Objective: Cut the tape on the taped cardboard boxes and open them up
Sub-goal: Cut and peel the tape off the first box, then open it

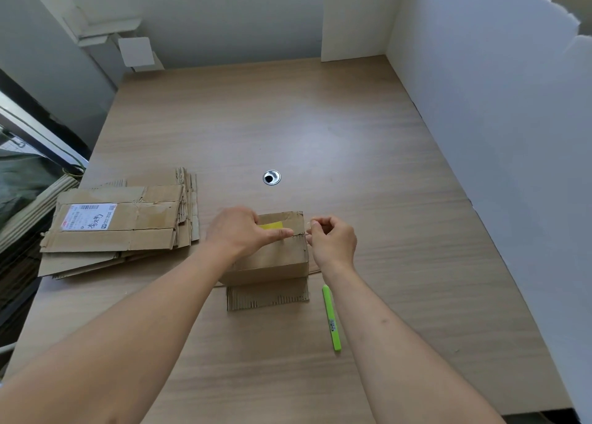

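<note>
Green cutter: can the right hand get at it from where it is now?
Probably yes. The cutter lies bare on the desk beside the right forearm, nothing over it. But the right hand is pinching clear tape at the box and must let go first.

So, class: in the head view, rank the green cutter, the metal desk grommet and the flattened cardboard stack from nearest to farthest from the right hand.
From the right hand:
1. Green cutter, just below it.
2. Metal desk grommet, up and left.
3. Flattened cardboard stack, far left.

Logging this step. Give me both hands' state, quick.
Left hand: open, pressing down on the box.
Right hand: closed, pinching clear tape.
</note>
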### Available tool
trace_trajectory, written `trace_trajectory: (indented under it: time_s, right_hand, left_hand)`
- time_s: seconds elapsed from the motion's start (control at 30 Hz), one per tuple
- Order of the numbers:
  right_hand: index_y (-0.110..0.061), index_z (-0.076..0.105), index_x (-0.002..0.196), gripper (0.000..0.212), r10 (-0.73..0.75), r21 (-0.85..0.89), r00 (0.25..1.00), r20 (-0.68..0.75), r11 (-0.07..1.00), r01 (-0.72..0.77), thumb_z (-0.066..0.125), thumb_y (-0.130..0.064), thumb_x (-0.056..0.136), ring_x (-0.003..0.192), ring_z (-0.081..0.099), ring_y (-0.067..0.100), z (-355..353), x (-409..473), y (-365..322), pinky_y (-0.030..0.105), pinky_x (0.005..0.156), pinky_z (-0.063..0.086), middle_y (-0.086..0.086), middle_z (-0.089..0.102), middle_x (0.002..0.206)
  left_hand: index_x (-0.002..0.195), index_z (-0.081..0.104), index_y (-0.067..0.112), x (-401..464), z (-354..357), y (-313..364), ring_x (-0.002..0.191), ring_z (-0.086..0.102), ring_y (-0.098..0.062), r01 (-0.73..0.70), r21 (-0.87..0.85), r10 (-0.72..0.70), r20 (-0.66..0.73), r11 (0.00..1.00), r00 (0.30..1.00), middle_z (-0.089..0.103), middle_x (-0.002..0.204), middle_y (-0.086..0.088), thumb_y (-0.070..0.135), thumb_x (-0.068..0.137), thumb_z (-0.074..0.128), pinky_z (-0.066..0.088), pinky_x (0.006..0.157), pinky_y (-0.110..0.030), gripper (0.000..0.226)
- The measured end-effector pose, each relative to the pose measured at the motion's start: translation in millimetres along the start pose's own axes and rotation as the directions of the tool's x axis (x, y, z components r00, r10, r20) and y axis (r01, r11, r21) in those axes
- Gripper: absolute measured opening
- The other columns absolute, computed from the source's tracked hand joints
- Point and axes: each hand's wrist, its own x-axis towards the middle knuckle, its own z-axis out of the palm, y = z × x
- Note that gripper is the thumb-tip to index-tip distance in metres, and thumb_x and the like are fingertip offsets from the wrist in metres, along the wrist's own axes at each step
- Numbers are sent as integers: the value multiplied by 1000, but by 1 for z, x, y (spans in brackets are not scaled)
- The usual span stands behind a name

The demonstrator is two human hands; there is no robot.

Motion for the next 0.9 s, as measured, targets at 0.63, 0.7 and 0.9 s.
trace_trajectory:
  time_s: [0.63, 0.7, 0.9]
  right_hand:
    - [-3, 66, 92, 7, 257, 338, 962, 93, 901, -273, 61, 0, 96, 69, 74, 21, -15, 16, 15, 44, 65, 65, 11, 65, 73]
    - [-3, 66, 91, 8, 277, 327, 956, 102, 898, -295, 61, -1, 96, 71, 73, 21, -14, 19, 19, 44, 65, 65, 10, 65, 73]
    - [-3, 67, 82, 12, 338, 323, 933, 124, 875, -361, 65, -1, 94, 68, 68, 20, -12, 26, 29, 40, 61, 63, 9, 65, 70]
  left_hand:
    - [59, 60, 18, 27, 14, 34, 69, 59, -20, 102, 52, -108, 129, 993, 986, 57, 58, 6, 65, 63, 80, 41, 71, -33, 51]
    - [59, 60, 19, 28, 12, 40, 71, 60, -21, 132, 71, -141, 138, 989, 980, 58, 60, 7, 62, 62, 83, 45, 75, -33, 48]
    - [61, 60, 18, 33, 8, 54, 73, 61, -22, 192, 128, -213, 183, 973, 960, 59, 62, 4, 59, 61, 87, 48, 82, -36, 49]
